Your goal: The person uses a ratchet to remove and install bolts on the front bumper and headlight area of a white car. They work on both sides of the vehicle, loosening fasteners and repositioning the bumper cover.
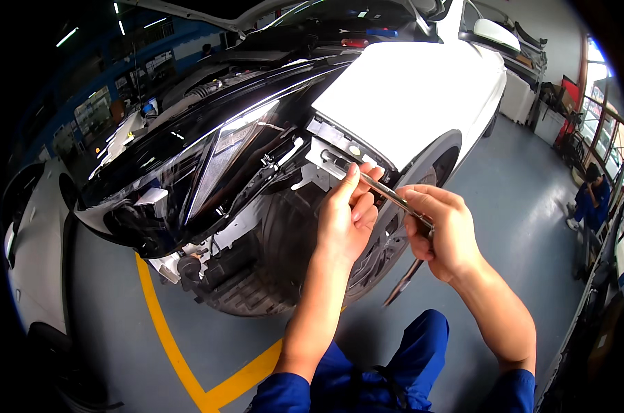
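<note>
Left hand (350,217) pinches the ratchet's (393,199) tip to steady it on a bolt at the white fender (408,96) bracket; right hand (441,230) is wrapped around the handle for leverage

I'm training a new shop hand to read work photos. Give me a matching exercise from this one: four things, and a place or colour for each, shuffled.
Things:
1. left hand
2. right hand
3. fender
4. floor line

Descriptions:
A. yellow
B. white
C. grips the handle end of the long metal tool
D. fingertips at the tool's tip, by the bracket

Pairs: 1-D, 2-C, 3-B, 4-A
</note>
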`<state>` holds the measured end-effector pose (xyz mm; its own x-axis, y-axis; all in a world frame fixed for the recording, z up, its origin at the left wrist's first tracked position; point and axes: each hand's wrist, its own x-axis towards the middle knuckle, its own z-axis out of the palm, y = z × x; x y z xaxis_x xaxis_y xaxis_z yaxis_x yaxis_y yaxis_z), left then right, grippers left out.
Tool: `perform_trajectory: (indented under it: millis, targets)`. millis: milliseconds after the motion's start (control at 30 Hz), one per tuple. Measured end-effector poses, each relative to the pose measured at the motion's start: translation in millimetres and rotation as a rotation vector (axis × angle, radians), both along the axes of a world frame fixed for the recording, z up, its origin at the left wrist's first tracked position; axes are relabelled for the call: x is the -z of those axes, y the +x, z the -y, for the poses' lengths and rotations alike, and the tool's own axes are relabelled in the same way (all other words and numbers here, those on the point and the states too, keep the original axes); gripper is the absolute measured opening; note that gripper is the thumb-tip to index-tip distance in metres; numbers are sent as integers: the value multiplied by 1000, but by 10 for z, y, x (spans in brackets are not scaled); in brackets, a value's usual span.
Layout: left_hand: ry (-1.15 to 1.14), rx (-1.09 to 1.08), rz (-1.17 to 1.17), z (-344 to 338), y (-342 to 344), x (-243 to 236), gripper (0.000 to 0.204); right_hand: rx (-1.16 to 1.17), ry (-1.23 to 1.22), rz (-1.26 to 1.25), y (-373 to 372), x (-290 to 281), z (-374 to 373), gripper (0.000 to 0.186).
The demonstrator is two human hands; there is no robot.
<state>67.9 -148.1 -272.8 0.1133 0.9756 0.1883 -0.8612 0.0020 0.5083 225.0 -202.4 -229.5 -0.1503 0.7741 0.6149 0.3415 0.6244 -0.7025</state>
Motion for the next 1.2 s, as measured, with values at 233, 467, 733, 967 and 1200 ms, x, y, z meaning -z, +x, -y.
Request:
perform_trajectory:
  millis: [233, 467, 733, 967, 1200]
  targets:
    - [-47, -19, -31, -23, -10, 9, 31, -64, 181, 206, 117, -84, -91, 23]
    - [74, 70, 31, 9, 2, 0, 30, -277, -827, -579, 97, -317, 60, 28]
    - [45, 37, -20, -16, 5, 80, 29, -32, 814, 718, 300, -104, -154, 21]
    - [-27, -34, -107, 8, 6, 10, 30, -247, -754, -553, 205, -193, -49, 24]
    - [3, -16, -30, 36, -19, 54, 30, -82, 379, 293, 175, -189, -57, 19]
